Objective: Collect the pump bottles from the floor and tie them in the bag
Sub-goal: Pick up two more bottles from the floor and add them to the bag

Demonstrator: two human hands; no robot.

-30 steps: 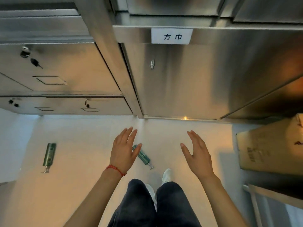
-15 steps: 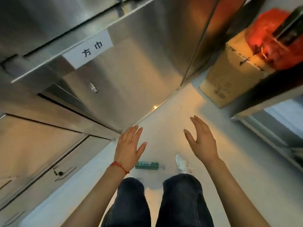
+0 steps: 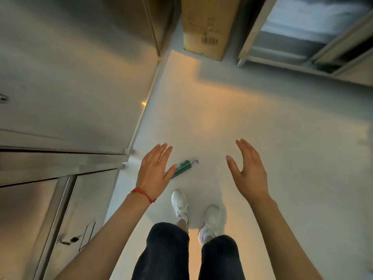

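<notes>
- The person stands on a pale grey floor [image 3: 262,122] and looks down past both forearms, which reach out in front of the body.
- The left hand [image 3: 154,170] is spread flat, palm down, fingers straight and slightly apart, holding nothing; a red string bracelet [image 3: 143,194] circles its wrist.
- The right hand [image 3: 249,170] is also spread and empty, turned partly on edge with the thumb pointing toward the left hand and the fingers gently curved.
- A green pump bottle [image 3: 182,167] lies on its side on the floor, between the two hands in the view and partly covered by the left thumb; its silver pump head points up and to the right.
- The bottle is down at floor level, ahead of the white sneakers [image 3: 179,203]; neither hand touches it.
- Dark trousers [image 3: 167,253] cover the legs at the bottom edge.
- Stainless-steel cabinets [image 3: 70,87] fill the left side, their base meeting the floor just beside the bottle.
- A cardboard box [image 3: 207,25] with a barcode stands at the top, next to a metal shelf frame [image 3: 302,59] at the upper right.
</notes>
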